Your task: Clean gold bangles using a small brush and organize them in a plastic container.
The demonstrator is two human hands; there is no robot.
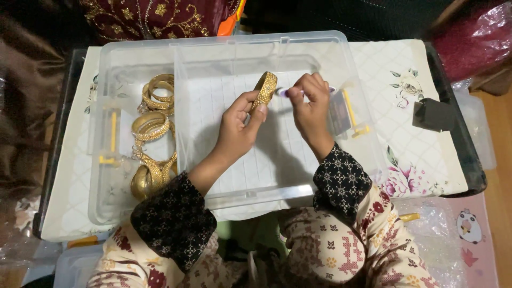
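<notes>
One floral-clothed table [421, 138], cluttered surroundings

Bangles [152, 128] lie in the box's [224, 53] left compartment, the box on a table [426, 154].

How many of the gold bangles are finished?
No telling which are finished. A pile of gold bangles lies in the clear box's left side. In hand: the left hand holds one bangle, the right hand brings a small tool to it.

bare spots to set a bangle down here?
Free: the white tray floor below both hands, and the floral cloth between the box's right wall and the dark block. Crowded: the left compartment, piled with gold bangles.
</notes>
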